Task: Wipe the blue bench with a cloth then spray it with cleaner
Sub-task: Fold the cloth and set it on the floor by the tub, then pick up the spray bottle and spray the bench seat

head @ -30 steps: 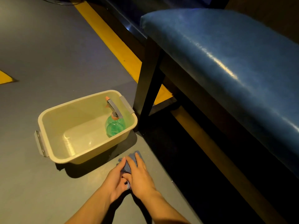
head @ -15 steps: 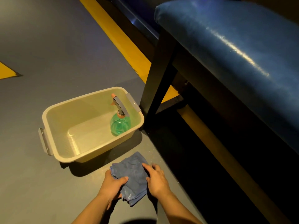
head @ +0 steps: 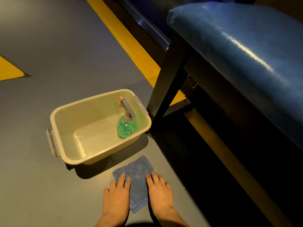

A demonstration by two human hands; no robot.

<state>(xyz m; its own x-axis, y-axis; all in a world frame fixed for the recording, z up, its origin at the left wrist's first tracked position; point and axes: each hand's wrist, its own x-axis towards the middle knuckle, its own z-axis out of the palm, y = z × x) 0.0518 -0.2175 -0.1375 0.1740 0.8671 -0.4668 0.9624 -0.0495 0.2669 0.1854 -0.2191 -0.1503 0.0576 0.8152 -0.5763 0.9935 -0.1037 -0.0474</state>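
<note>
A blue cloth lies spread flat on the grey floor near the bottom of the view. My left hand rests palm down on its left edge, fingers apart. My right hand presses flat on its right edge. Just beyond the cloth stands a beige plastic tub holding a green spray bottle with a grey and orange trigger head, upright in the tub's right corner. The blue padded bench fills the upper right, on dark legs.
A yellow stripe runs diagonally across the grey floor behind the tub and under the bench. A yellow triangle marking sits at the far left. Dark shadow lies beneath the bench to the right of my hands.
The cloth was bunched between my hands; now it lies flattened on the floor, with both hands moved apart to its two sides, palms down.
</note>
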